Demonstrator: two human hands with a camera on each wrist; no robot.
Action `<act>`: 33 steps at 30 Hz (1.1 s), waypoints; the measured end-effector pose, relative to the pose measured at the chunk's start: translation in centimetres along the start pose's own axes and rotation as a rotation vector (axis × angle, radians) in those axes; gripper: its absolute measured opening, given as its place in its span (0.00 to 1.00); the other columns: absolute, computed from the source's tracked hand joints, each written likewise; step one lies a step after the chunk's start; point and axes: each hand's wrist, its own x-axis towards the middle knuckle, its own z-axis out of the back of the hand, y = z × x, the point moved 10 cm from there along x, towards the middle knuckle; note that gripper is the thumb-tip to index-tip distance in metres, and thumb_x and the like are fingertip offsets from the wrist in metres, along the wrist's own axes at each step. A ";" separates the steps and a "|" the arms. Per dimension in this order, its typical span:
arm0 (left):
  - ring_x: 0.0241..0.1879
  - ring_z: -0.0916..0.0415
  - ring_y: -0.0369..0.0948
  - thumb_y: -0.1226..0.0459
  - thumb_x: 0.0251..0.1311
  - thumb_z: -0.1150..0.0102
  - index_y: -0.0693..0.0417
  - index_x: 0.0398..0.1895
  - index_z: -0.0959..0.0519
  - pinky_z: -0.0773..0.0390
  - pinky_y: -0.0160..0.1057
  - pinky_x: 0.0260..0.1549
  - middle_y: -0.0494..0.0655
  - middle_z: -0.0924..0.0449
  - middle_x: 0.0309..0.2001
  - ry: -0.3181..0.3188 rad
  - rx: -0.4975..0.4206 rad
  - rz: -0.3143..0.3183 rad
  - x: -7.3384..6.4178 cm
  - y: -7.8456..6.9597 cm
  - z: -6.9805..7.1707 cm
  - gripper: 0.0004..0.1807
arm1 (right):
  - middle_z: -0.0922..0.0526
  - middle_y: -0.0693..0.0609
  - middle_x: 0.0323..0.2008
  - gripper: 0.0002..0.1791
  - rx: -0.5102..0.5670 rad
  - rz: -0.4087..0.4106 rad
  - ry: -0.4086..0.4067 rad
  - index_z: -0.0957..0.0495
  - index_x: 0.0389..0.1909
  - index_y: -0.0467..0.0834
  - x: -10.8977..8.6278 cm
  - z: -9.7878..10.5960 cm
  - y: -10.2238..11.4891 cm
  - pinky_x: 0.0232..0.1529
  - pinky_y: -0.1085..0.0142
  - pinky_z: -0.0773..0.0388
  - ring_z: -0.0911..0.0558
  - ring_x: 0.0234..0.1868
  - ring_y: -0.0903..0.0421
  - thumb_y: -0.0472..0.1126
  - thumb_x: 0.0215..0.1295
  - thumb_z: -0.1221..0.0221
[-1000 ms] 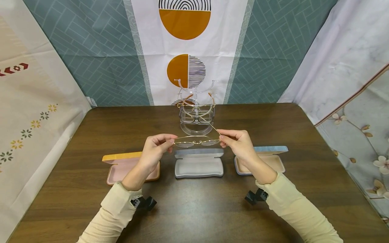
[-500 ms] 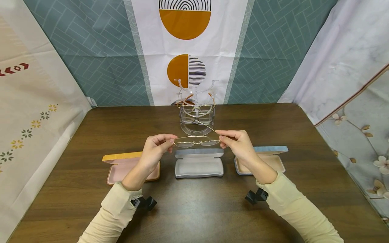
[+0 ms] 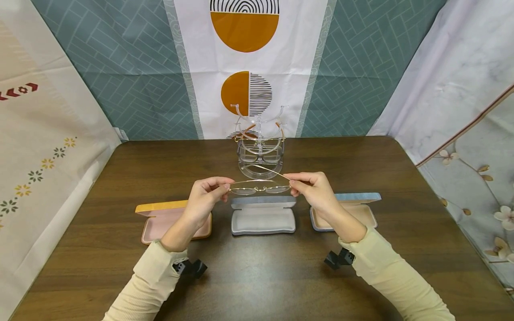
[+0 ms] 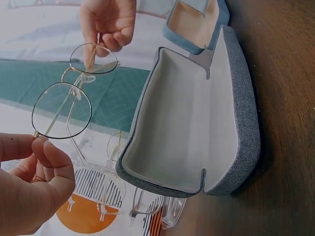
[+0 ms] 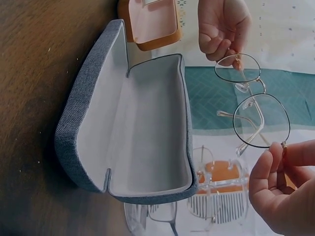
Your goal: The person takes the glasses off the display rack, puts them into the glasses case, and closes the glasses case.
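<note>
Both hands hold a pair of thin gold-rimmed eyeglasses (image 3: 260, 189) above the table, in front of the stand. My left hand (image 3: 206, 195) pinches the left end of the frame between thumb and fingers. At the right hinge, my right hand (image 3: 315, 189) grips the frame, fingers against the right temple arm (image 3: 270, 170), which slants inward. The left temple lies folded across behind the lenses. Below the glasses, an open grey eyeglass case (image 3: 263, 222) has nothing in it. Both wrist views show the round lenses, with the case (image 4: 172, 123) beside them.
An open yellow case (image 3: 154, 229) with pink lining sits at left, partly behind the left forearm. An open blue case (image 3: 365, 216) with beige lining is at right. Behind stands a clear display stand (image 3: 259, 120) bearing other glasses. Patterned cloths hang around the table (image 3: 257, 285).
The right temple arm has swung inward, its tip moving left and toward the frame. The right fingers shifted slightly with it; the left hand has stayed in place.
</note>
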 end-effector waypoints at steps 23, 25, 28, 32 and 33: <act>0.21 0.32 0.35 0.76 0.58 0.51 0.79 0.41 0.26 0.27 0.31 0.24 0.41 0.29 0.20 0.006 0.000 0.008 0.1 0.2 0.1 0.11 | 0.22 0.46 0.25 0.12 -0.075 0.000 0.032 0.24 0.43 0.24 0.0 -0.2 -0.1 0.29 0.71 0.24 0.24 0.24 0.62 0.24 0.58 0.48; 0.21 0.32 0.35 0.76 0.58 0.51 0.79 0.41 0.26 0.27 0.31 0.24 0.41 0.29 0.20 0.007 0.000 0.006 0.0 0.1 0.1 0.11 | 0.22 0.45 0.26 0.12 -0.090 -0.007 0.032 0.23 0.43 0.26 0.0 -0.2 -0.1 0.29 0.71 0.25 0.25 0.24 0.61 0.24 0.58 0.48; 0.21 0.32 0.35 0.76 0.58 0.51 0.79 0.41 0.26 0.27 0.31 0.24 0.41 0.29 0.20 0.007 0.003 0.005 0.0 0.1 0.1 0.11 | 0.23 0.44 0.27 0.12 -0.113 -0.014 0.036 0.22 0.43 0.28 -0.1 -0.2 -0.1 0.29 0.71 0.25 0.25 0.24 0.61 0.25 0.59 0.48; 0.21 0.32 0.35 0.76 0.58 0.51 0.79 0.41 0.26 0.27 0.31 0.24 0.41 0.28 0.20 0.010 0.001 0.008 0.0 0.1 0.1 0.11 | 0.23 0.47 0.28 0.12 -0.122 -0.015 0.046 0.22 0.42 0.29 -0.1 -0.3 0.0 0.29 0.71 0.25 0.25 0.24 0.60 0.25 0.59 0.48; 0.21 0.32 0.35 0.76 0.58 0.51 0.79 0.42 0.26 0.27 0.31 0.25 0.41 0.28 0.20 0.012 0.001 0.008 0.0 0.1 0.1 0.11 | 0.23 0.48 0.27 0.12 -0.121 -0.013 0.048 0.22 0.42 0.28 -0.1 -0.3 0.0 0.29 0.71 0.26 0.26 0.24 0.60 0.25 0.59 0.48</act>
